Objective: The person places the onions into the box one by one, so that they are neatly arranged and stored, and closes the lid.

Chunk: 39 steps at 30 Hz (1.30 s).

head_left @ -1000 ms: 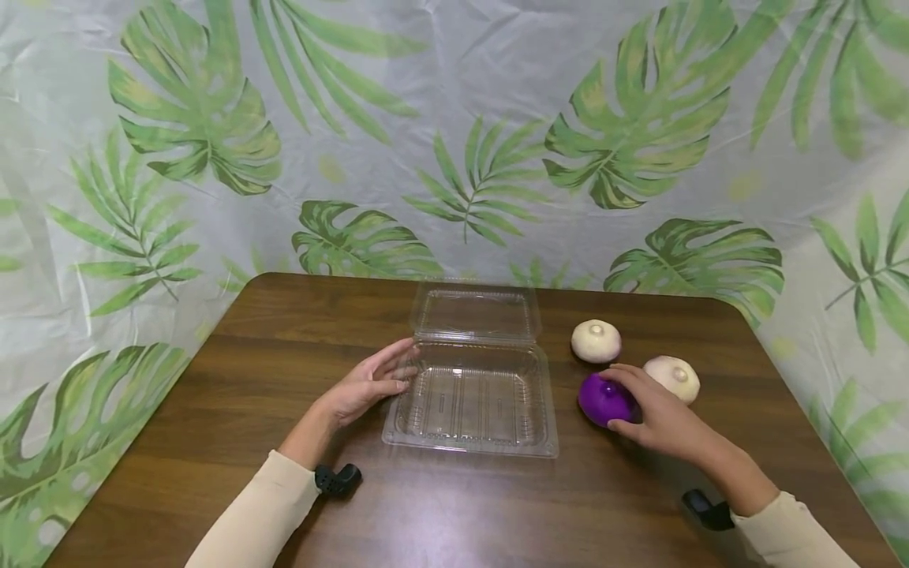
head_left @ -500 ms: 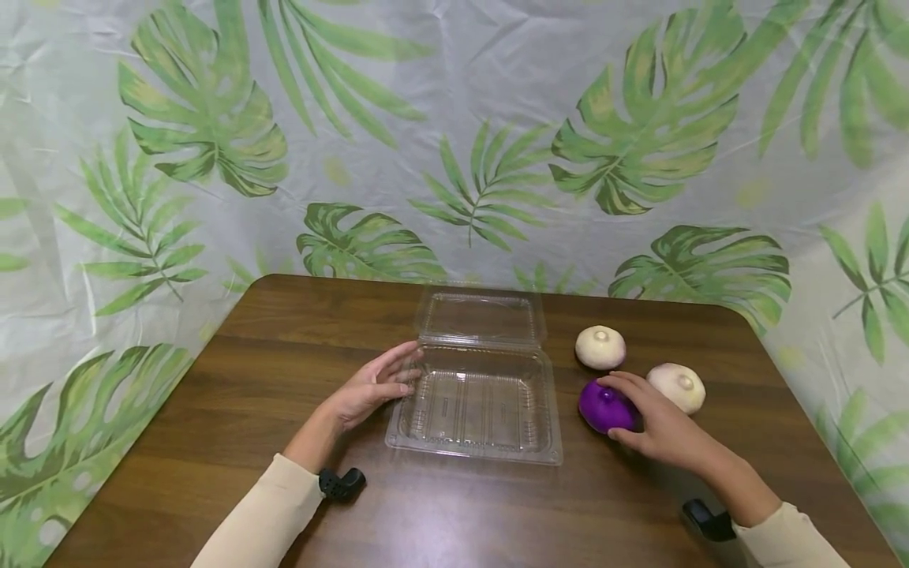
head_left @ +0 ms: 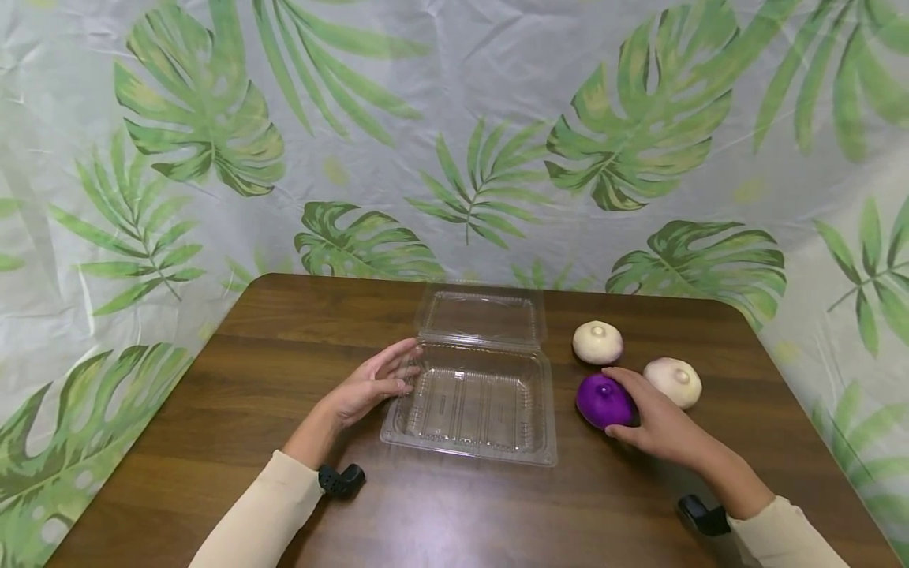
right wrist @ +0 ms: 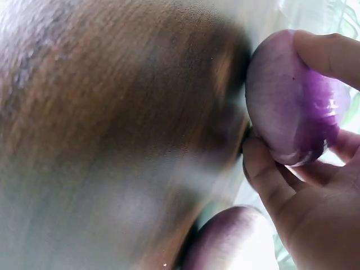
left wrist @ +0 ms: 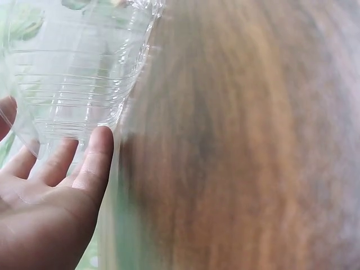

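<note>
- Container of clear, rectangular plastic (head_left: 469, 453), hinged lid (head_left: 483, 315) folded back: my landmark.
- Left hand (head_left: 365, 389): I see relaxed, extended fingers at the container's left side.
- Right hand (head_left: 660, 418): fingers and thumb grip the glossy, round purple vegetable (head_left: 605, 402) right of the container.
- I judge smooth skin could slip; a wide swing could knock the round, purple-tinged white vegetable (head_left: 673, 383) farther right; with nothing clasping it, the container could skid if bumped.

Leaf-printed grey sheet (head_left: 454, 134) (creased), brown wood-grain table (head_left: 298, 323), round-cornered; pale glare (head_left: 440, 513) across it
</note>
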Each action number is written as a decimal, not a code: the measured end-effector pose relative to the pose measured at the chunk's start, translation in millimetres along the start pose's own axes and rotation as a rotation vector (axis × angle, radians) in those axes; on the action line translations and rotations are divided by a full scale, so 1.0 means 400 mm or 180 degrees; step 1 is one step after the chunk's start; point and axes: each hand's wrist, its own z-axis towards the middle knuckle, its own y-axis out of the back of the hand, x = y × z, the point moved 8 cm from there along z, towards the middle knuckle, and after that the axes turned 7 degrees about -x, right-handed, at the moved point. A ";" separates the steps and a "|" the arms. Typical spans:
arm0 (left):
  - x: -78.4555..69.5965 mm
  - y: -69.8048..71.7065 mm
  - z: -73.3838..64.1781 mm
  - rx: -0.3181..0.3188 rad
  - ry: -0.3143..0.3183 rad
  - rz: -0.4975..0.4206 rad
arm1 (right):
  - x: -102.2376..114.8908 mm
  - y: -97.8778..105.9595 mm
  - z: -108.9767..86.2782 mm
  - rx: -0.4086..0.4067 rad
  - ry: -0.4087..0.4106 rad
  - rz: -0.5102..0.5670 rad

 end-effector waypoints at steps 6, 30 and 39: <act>-0.001 0.003 0.000 -0.0032 -0.0011 -0.0004 | -0.019 -0.007 0.005 0.0130 -0.0232 0.0168; 0.006 -0.005 0.010 -0.0021 -0.0015 -0.0020 | -0.040 -0.008 -0.009 0.0232 -0.0531 0.0330; 0.003 -0.001 -0.002 0.0019 -0.0012 -0.0019 | -0.035 -0.010 -0.008 0.0283 -0.0619 0.0440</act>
